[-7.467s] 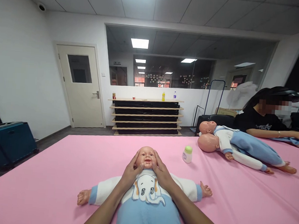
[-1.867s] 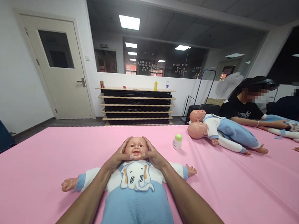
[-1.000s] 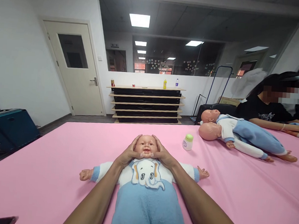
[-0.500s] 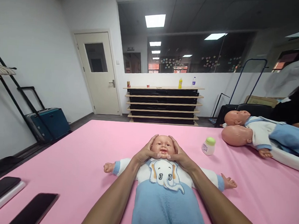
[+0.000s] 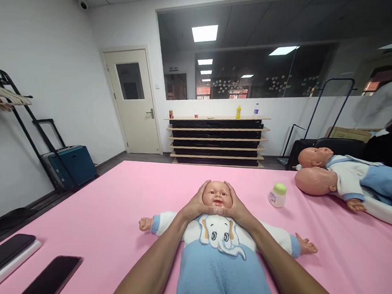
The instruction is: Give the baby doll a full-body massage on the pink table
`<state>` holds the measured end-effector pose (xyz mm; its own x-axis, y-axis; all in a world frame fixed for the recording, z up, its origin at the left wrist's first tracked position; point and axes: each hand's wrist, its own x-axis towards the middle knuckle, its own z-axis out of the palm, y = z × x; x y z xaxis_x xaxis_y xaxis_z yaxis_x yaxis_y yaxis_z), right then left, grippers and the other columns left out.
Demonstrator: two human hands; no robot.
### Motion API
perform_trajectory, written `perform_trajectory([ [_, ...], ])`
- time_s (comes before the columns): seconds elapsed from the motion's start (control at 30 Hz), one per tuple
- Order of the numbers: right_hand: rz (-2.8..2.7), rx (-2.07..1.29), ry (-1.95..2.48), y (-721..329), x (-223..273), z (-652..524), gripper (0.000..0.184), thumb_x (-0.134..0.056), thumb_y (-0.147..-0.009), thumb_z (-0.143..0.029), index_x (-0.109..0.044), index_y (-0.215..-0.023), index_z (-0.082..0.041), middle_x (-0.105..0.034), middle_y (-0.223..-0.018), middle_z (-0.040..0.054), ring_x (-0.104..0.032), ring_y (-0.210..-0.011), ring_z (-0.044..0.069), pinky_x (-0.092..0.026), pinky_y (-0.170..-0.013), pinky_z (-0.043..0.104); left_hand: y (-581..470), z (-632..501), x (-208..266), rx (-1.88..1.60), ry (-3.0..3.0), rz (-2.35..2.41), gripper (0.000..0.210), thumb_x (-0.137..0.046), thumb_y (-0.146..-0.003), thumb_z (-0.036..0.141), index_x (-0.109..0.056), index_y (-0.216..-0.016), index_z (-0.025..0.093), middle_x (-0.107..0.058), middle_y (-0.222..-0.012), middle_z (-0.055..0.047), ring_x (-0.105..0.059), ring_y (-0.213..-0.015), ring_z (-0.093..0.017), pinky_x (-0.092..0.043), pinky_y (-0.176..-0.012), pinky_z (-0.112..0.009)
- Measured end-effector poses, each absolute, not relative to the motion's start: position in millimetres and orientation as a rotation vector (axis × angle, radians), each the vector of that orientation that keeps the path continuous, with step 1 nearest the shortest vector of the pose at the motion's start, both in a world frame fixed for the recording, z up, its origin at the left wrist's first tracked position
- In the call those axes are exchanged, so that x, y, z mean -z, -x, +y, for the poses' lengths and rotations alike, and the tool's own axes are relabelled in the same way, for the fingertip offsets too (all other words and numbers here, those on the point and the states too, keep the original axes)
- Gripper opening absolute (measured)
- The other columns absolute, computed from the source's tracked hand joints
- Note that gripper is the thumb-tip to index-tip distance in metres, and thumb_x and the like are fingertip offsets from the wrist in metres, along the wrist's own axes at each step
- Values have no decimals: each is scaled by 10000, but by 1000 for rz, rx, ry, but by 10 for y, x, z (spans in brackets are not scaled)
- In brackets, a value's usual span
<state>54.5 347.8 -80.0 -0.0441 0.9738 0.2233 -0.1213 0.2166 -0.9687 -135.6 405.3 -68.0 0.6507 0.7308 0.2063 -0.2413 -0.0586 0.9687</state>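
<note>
Both the left hand (image 5: 197, 205) and right hand (image 5: 237, 208) cup the doll's head (image 5: 217, 195) between curled fingers, its body (image 5: 221, 261) running lengthwise back toward the person.

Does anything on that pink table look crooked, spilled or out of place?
Nothing looks spilled or broken. The doll lies straight on its back, left hand and right hand cupping its head. The small bottle stands upright. Only the two phones look odd, lying near the table corner, one on the very edge.
</note>
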Motion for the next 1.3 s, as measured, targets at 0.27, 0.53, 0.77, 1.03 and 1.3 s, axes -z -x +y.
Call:
perform_trajectory([
  [0.27, -1160, -1291, 832, -547, 672, 3390, 1139, -867, -553, -167, -227, -1482, -322, -345, -1505, 79, -472, -1300, 297, -409, -1074, 456, 1353, 4010, 643, -837, -1266, 414, 1121, -847, -521, 114, -291, -1478, 292, -351, -1519, -120, -407, -1346, -359, -344, -1115, -479],
  [0.53, -1210, -1204, 852, -572, 787, 3462, 1162, -880, -547, -210, -215, -1494, -321, -336, -1510, 74, -412, -1347, 299, -335, -1122, 466, 1372, 4014, 621, -833, -1357, 428, 1076, -842, -598, 201, -255, -1498, 265, -365, -1510, -129, -416, -1343, -343, -340, -1117, -467],
  [0.77, -1153, -1309, 791, -562, 750, 3422, 1126, -861, -574, -151, -229, -1483, -357, -350, -1503, 66, -475, -1297, 306, -396, -1080, 480, 1378, 4017, 633, -811, -1262, 399, 1075, -825, -586, 129, -270, -1489, 304, -346, -1524, -127, -423, -1337, -352, -345, -1115, -481],
  [1.03, -1121, -1345, 755, -556, 734, 3400, 1114, -852, -591, -148, -224, -1486, -362, -324, -1520, 65, -474, -1300, 305, -396, -1080, 479, 1392, 4046, 682, -779, -1198, 355, 1038, -792, -619, 112, -268, -1487, 332, -330, -1536, -117, -453, -1316, -350, -344, -1113, -494],
  [1.3, -1279, -1103, 922, -554, 801, 3478, 1171, -898, -565, -277, -199, -1505, -299, -334, -1513, 84, -421, -1339, 291, -333, -1125, 444, 1356, 4059, 715, -836, -1340, 410, 1101, -835, -633, 176, -187, -1517, 284, -324, -1535, -127, -414, -1346, -339, -364, -1107, -461],
])
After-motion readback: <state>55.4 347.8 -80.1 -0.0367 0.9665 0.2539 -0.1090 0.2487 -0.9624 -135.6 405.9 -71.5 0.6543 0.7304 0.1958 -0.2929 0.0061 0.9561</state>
